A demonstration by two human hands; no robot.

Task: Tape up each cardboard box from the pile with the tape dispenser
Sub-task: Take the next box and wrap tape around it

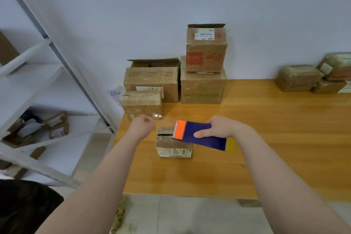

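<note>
A small cardboard box (171, 145) stands on the wooden table (266, 129), its top flaps showing a dark gap. My right hand (221, 126) grips a blue tape dispenser (201, 136) with an orange front end, held just above the box's top. A clear strip of tape stretches left from the dispenser to my left hand (143, 126), whose fingers are pinched shut on the tape's end. Behind stands the pile of boxes (152, 80), several of them, one open-topped.
A taller stack of two boxes (204, 74) stands against the wall. Several taped boxes (311, 78) lie at the table's far right. A white metal shelf rack (47, 91) with cardboard scraps stands to the left. The table's near edge runs below my forearms.
</note>
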